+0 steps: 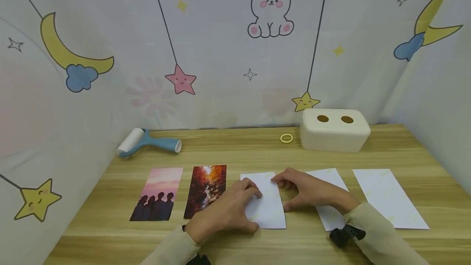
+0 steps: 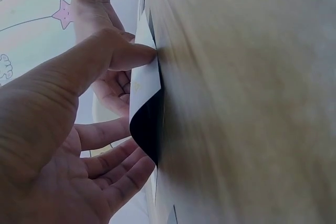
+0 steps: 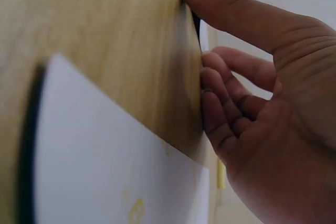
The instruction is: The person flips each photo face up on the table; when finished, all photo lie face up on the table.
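A white photo card with faint yellow marks lies face down at the middle of the table, between both hands. My left hand holds its left side, thumb at the near corner and fingers curled over the far part. In the left wrist view that side of the card bows up and its dark underside shows. My right hand grips the right edge, index finger at the far corner and thumb lower down. In the right wrist view the thumb meets the card's dark edge.
Left of the hands lie two picture cards, a pink sunset and an autumn stream. White cards lie to the right. Behind stand a blue-handled roller, a yellow ring and a cream box with two holes.
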### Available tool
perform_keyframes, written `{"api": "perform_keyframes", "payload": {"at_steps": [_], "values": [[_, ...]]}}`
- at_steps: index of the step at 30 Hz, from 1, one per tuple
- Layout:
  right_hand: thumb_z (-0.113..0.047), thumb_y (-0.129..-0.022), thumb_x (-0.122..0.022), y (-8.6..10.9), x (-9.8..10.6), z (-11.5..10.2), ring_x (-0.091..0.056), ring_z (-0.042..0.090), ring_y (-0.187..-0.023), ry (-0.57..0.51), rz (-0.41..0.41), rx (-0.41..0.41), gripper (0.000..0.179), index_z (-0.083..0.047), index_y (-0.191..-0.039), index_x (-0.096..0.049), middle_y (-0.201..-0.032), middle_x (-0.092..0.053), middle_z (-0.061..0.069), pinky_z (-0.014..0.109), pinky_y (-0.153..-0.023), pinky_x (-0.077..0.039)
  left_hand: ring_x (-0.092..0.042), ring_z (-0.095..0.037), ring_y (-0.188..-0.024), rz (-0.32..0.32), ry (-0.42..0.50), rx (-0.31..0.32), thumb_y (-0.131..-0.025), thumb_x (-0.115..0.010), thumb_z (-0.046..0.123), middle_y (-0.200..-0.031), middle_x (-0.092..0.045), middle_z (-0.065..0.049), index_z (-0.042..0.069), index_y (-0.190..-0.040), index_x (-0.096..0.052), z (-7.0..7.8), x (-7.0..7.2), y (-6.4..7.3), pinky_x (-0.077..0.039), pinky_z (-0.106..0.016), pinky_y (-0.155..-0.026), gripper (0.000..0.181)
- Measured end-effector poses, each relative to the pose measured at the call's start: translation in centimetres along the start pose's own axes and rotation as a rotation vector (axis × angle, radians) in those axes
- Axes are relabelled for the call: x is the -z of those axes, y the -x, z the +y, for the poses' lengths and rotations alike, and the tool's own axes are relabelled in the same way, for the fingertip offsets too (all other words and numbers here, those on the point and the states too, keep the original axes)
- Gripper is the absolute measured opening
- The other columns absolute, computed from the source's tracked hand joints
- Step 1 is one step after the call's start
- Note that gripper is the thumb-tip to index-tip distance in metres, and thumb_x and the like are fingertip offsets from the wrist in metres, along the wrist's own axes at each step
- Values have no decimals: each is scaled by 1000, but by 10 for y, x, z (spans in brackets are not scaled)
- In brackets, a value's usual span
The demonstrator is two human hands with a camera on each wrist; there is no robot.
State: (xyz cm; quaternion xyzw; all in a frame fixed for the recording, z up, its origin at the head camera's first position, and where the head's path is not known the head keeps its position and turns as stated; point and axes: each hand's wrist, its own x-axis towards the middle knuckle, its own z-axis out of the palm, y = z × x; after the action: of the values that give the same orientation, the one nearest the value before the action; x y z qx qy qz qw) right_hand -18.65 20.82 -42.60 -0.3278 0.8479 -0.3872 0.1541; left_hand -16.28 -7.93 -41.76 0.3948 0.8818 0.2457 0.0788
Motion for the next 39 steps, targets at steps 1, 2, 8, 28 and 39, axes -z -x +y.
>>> {"api": "perform_keyframes", "payload": {"at_steps": [1, 2, 8, 28, 39], "values": [[-25, -87, -90, 0, 0, 0, -57, 18, -110, 0, -1, -1, 67, -1, -141, -60, -118, -60, 1, 33, -98, -49, -54, -18, -108, -1, -2, 0, -74, -93, 24, -127, -57, -5, 5, -124, -71, 0, 0, 0, -50, -27, -91, 58], [-25, -87, -90, 0, 0, 0, -57, 18, -110, -2, 1, -1, 67, 0, -141, -60, -118, -60, 2, 33, -98, -49, -54, -18, -108, -1, -2, 0, -74, -93, 24, -127, -57, -5, 5, -124, -71, 0, 1, 0, -50, -27, -92, 58], [-27, -87, -90, -1, 0, 4, -58, 20, -109, -31, 4, -9, 70, -1, -143, -58, -117, -60, 3, 32, -97, -50, -54, -16, -109, -12, 13, 15, -74, -97, 29, -125, -57, -2, 7, -124, -71, -2, 0, -1, -50, -29, -94, 60], [-25, -85, -93, -6, 0, 7, -60, 21, -106, -91, 36, -37, 80, 1, -148, -51, -115, -62, 3, 31, -96, -52, -59, -22, -116, -1, 118, -30, -80, -96, 32, -128, -61, -5, 18, -96, -77, -12, 5, 0, -50, -35, -99, 28], [-12, -83, -93, -13, -12, 1, -63, 29, -113, -144, 217, -24, 89, 8, -150, -39, -129, -60, 15, 35, -93, -56, -62, -14, -99, 68, 223, 42, -95, -83, 26, -114, -66, 2, 14, -111, -77, -16, -1, -4, -52, -32, -87, 21]]}}
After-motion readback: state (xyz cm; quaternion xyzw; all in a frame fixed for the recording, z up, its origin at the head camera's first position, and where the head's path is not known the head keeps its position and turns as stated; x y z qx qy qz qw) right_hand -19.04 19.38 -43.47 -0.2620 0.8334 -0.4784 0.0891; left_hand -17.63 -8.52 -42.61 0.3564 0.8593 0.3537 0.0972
